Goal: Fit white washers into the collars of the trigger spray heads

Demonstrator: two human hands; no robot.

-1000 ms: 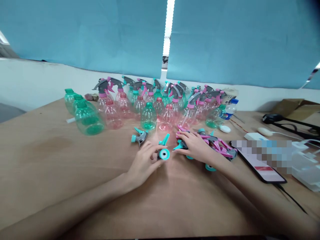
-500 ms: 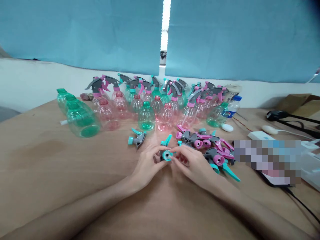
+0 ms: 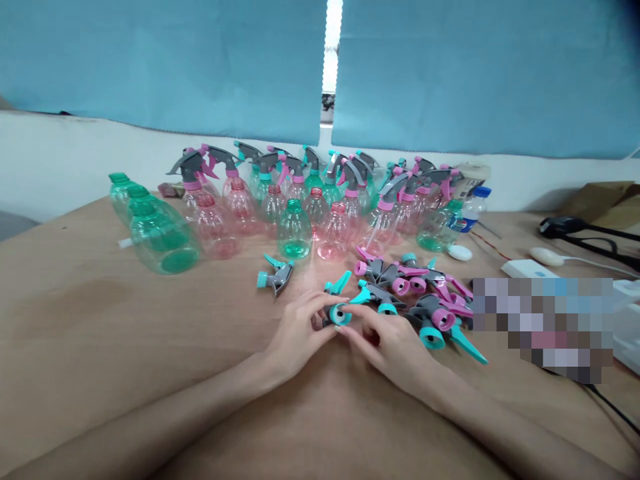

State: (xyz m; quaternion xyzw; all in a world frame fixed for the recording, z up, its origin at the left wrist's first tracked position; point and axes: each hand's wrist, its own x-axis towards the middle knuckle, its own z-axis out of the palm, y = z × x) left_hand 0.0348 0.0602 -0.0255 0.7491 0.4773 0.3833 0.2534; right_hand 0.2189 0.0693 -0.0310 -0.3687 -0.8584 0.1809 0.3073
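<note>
A teal and grey spray-trigger head [image 3: 339,308] sits between my two hands, just above the wooden table [image 3: 100,320]. My left hand [image 3: 296,331] grips its grey body from the left. The fingertips of my right hand [image 3: 387,341] pinch its round teal collar from the right. A pile of loose pink and teal trigger heads [image 3: 420,300] lies just right of my hands. One more teal trigger head [image 3: 274,276] lies alone to the left.
Several pink and green plastic bottles [image 3: 295,213], some fitted with sprayers, stand in rows at the back. Green bottles [image 3: 155,230] lie at the left. At the right are a water bottle [image 3: 470,210], a white device [image 3: 530,270] and cables.
My right hand left the pile of trigger heads and came to the teal collar held by my left hand. The view shifted slightly.
</note>
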